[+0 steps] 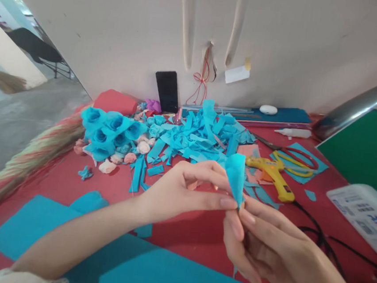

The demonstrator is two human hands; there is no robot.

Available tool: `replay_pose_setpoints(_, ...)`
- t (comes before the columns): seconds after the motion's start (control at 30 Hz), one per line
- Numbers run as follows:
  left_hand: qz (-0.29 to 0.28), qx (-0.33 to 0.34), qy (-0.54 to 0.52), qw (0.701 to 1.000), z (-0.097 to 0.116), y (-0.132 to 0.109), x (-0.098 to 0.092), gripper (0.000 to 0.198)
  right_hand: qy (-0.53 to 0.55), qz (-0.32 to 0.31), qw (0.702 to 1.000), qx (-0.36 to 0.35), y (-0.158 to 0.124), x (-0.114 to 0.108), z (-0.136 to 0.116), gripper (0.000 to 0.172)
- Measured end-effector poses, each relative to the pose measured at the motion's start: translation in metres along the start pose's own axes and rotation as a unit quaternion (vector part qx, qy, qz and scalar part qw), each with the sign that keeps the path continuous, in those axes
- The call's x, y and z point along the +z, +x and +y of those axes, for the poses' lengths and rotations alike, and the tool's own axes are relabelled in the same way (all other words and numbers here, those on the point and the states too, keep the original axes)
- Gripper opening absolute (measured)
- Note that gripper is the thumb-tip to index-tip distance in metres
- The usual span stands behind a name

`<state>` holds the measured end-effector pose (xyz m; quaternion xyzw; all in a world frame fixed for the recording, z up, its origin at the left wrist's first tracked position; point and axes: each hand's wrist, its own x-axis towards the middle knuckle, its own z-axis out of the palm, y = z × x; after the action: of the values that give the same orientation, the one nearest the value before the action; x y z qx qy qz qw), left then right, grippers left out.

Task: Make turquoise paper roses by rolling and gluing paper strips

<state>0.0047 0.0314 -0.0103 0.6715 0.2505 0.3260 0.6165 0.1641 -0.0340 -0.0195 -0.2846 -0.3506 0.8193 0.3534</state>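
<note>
A blue crepe paper piece point(236, 175), shaped like a small cone, points its narrow end downward between my hands above the table. My left hand point(189, 188) pinches its lower side between thumb and fingers. From the right, my right hand point(272, 243) closes its thumb and fingers around the narrow base, partly hiding it. A thin strip hangs below the right fingers, too blurred to name. Behind the hands lies a heap of cut blue paper strips point(199, 136). Finished blue paper flowers point(112, 132) stand in a cluster at the left.
On the right lie a yellow glue gun point(276, 176), scissors point(298, 163) and a white plastic container point(358, 215), with a black cord point(319, 234) nearby. Blue paper sheets point(162, 272) cover the front of the red table point(196, 233). A phone point(167, 90) leans against the back wall.
</note>
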Motion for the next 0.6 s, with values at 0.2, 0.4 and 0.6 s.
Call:
replay_pose_setpoints(0.2,-0.015,-0.054,-0.098,0.994,-0.007,0.000,0.003,0.012,0.045,-0.043,0.998,-0.015,0.002,0.001,0.004,0.027)
replay_pose_setpoints(0.4,-0.019,-0.034,-0.166,0.985,-0.013,0.000,0.003,0.019,-0.031,0.040,0.997,-0.063,0.003,0.004,-0.002,0.023)
replay_pose_setpoints(0.6,0.000,-0.049,-0.128,0.991,-0.013,0.000,0.002,0.019,-0.072,0.083,0.988,-0.104,0.002,0.003,-0.002,0.024)
